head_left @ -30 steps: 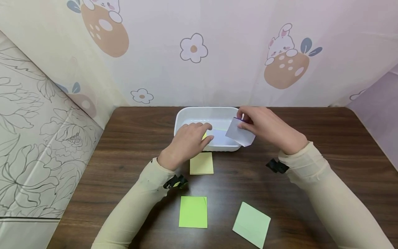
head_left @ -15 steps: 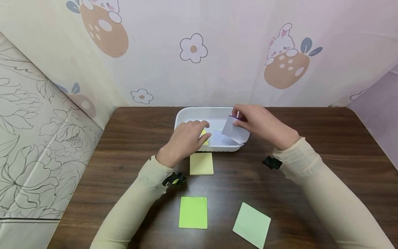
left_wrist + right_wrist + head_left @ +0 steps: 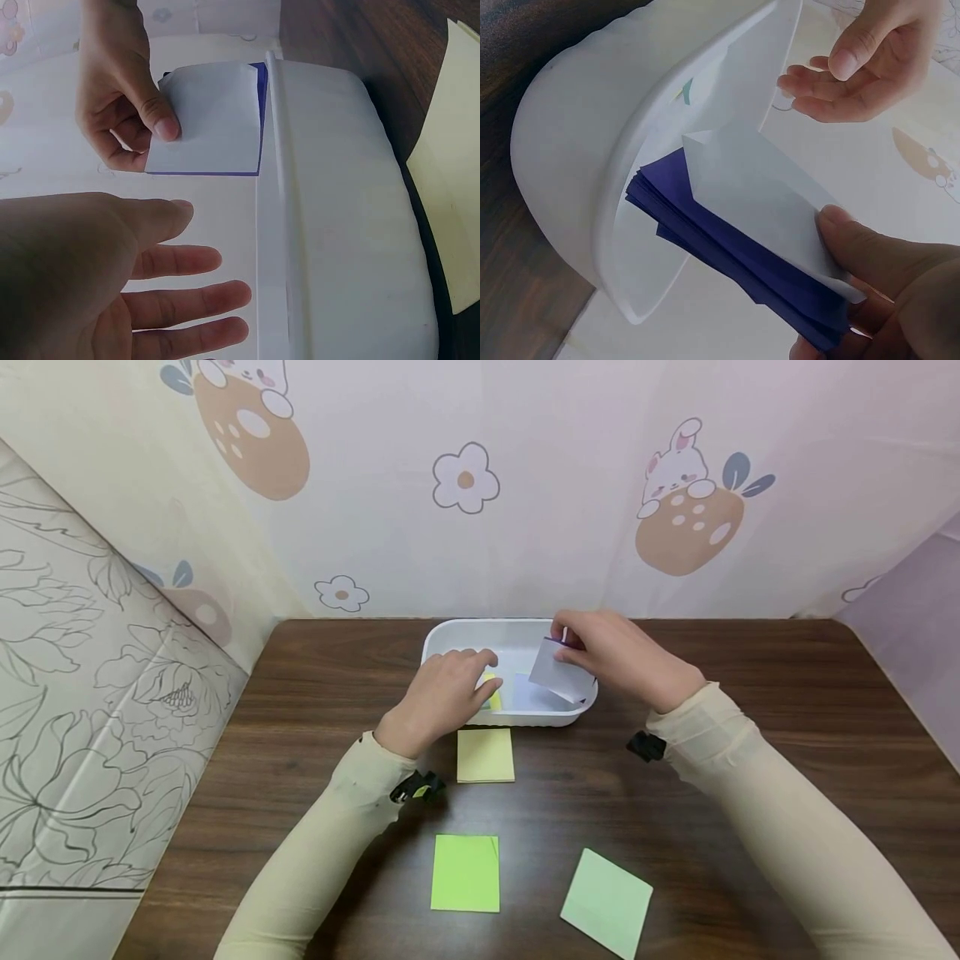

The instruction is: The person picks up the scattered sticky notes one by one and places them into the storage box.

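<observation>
My right hand pinches a stack of dark purple paper squares between thumb and fingers. A pale sheet covers the stack's near face, and the stack tilts over the right end of a white plastic tray. My left hand hovers over the tray's left part, its fingers spread and relaxed with nothing in them, as the left wrist view also shows. Inside the tray lie a pale lavender square and a yellow piece, partly hidden by the left hand.
A pale yellow note pad lies just in front of the tray. Nearer are a bright green pad and a mint green pad, turned askew. The brown wooden table meets a patterned wall covering behind the tray.
My right hand has moved left with the purple stack, further over the tray. My left hand has drifted slightly left, showing more of the yellow piece.
</observation>
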A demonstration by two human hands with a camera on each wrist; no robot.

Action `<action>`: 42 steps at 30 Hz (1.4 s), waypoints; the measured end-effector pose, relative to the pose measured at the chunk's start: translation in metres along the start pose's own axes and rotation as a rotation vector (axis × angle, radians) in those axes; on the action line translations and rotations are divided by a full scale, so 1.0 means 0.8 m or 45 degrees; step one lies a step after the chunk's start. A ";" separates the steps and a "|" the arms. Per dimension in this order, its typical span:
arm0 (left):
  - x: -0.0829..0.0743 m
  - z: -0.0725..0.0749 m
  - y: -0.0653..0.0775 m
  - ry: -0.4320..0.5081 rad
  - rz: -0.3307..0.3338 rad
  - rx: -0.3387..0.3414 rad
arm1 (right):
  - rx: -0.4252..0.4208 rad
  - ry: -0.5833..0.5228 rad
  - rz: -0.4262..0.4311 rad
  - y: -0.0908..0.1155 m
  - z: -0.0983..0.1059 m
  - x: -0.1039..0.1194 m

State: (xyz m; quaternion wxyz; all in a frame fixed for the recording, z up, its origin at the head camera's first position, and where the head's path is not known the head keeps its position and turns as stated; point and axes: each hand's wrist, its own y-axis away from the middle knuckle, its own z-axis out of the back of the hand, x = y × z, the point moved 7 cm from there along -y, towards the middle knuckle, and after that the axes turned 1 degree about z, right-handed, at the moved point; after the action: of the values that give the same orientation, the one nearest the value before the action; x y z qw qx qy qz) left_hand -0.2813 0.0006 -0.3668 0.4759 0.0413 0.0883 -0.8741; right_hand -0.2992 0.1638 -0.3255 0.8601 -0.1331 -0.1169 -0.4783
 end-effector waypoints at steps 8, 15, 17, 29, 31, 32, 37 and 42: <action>0.002 -0.004 -0.003 0.008 -0.008 0.016 | 0.046 0.006 -0.009 -0.009 -0.010 -0.001; 0.004 -0.006 -0.005 0.002 -0.018 0.012 | 0.092 0.010 -0.021 -0.018 -0.023 -0.005; 0.004 -0.007 -0.005 -0.002 -0.020 0.012 | 0.112 0.007 -0.031 -0.020 -0.028 -0.006; 0.005 -0.010 -0.007 -0.019 -0.029 0.008 | 0.241 0.011 -0.048 -0.031 -0.058 -0.011; 0.006 -0.012 -0.008 -0.019 -0.028 0.016 | 0.253 0.003 -0.030 -0.032 -0.063 -0.010; 0.006 -0.013 -0.008 -0.022 -0.026 0.021 | 0.258 0.004 -0.021 -0.033 -0.065 -0.010; 0.010 -0.018 -0.010 -0.022 -0.012 0.038 | 0.275 -0.001 0.045 -0.035 -0.073 -0.008; 0.012 -0.021 -0.010 -0.013 -0.008 0.052 | 0.283 0.014 0.041 -0.036 -0.076 -0.009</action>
State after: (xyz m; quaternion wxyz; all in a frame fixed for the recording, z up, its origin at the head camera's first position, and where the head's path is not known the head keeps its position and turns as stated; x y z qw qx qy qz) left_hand -0.2935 0.0000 -0.3841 0.4727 0.0464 0.0681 -0.8773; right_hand -0.3233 0.1341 -0.3814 0.8777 -0.0364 -0.1624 -0.4493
